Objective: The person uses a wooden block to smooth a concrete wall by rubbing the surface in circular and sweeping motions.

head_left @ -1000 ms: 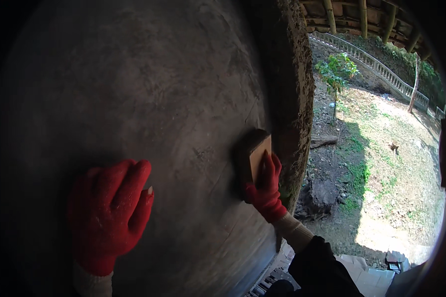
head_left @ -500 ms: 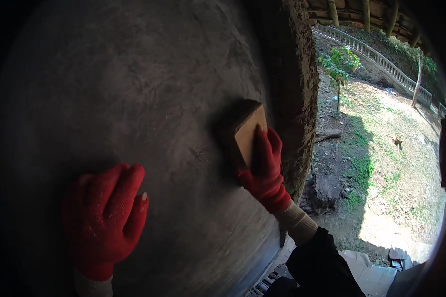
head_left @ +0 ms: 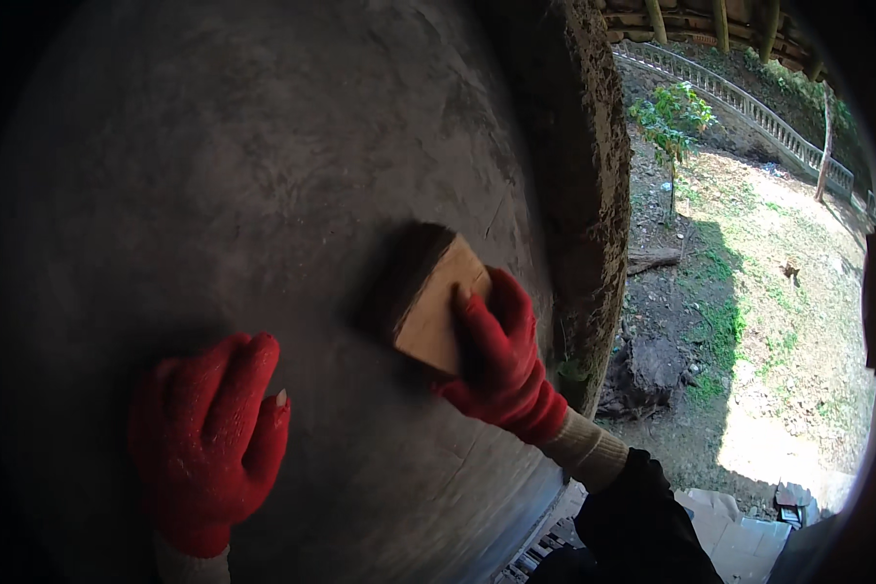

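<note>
In a red glove with a cream cuff, my right hand (head_left: 504,360) grips a pale wooden-backed block (head_left: 442,302) by its near right side. The block's dark far side faces the grey plastered wall (head_left: 292,195) and seems pressed to it; the contact itself is in shadow. On the left, my left hand (head_left: 207,438), also red-gloved, rests at the wall with its fingers loosely bent and its thumb apart. A bare thumb tip pokes through that glove, and nothing shows in the hand.
The wall ends at a rough, dark vertical edge (head_left: 599,195) on the right. Beyond it lies sunlit ground with grass (head_left: 779,321), a small tree (head_left: 674,122) and a pale balustrade (head_left: 740,97). Roof poles (head_left: 720,24) hang above; flat grey sheets (head_left: 735,535) lie below.
My right hand has slid the block left and somewhat down across the wall, tilting it further. My left hand is nearly where it was. The view has shifted slightly.
</note>
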Tool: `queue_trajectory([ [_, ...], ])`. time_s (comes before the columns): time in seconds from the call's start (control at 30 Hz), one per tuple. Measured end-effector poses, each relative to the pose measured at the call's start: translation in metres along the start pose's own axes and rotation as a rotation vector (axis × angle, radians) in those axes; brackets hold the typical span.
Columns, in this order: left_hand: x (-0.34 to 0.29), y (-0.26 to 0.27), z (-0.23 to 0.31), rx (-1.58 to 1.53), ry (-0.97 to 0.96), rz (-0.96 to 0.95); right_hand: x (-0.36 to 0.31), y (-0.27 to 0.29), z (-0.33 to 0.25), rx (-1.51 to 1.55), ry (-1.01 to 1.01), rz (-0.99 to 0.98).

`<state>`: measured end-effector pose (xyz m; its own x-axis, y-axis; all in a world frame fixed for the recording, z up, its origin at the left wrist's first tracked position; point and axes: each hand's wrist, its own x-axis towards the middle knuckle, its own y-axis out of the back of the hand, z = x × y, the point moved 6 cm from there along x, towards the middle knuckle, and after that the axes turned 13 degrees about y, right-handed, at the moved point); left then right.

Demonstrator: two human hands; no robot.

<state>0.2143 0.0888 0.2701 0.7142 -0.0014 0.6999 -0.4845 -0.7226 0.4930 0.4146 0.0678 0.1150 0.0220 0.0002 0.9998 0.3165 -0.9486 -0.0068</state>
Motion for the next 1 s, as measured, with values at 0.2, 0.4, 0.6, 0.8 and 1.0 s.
queue_trajectory([
  [0.2,-0.006,0.007,-0.009,-0.002,0.016,0.022,0.059,-0.002,0.034,0.022,0.016,0.142],
  [0.4,0.000,0.002,0.000,0.012,0.014,-0.020,0.053,0.010,0.057,-0.111,-0.039,0.195],
  [0.6,-0.006,0.007,-0.004,0.021,-0.009,-0.078,0.011,-0.003,-0.021,0.113,0.295,-0.144],
  [0.8,-0.003,0.004,0.001,0.030,-0.006,-0.010,0.027,0.024,0.107,-0.051,-0.253,0.251],
  [1.0,-0.002,0.002,-0.002,0.038,-0.021,-0.009,-0.034,-0.003,-0.019,0.157,0.201,-0.169],
])
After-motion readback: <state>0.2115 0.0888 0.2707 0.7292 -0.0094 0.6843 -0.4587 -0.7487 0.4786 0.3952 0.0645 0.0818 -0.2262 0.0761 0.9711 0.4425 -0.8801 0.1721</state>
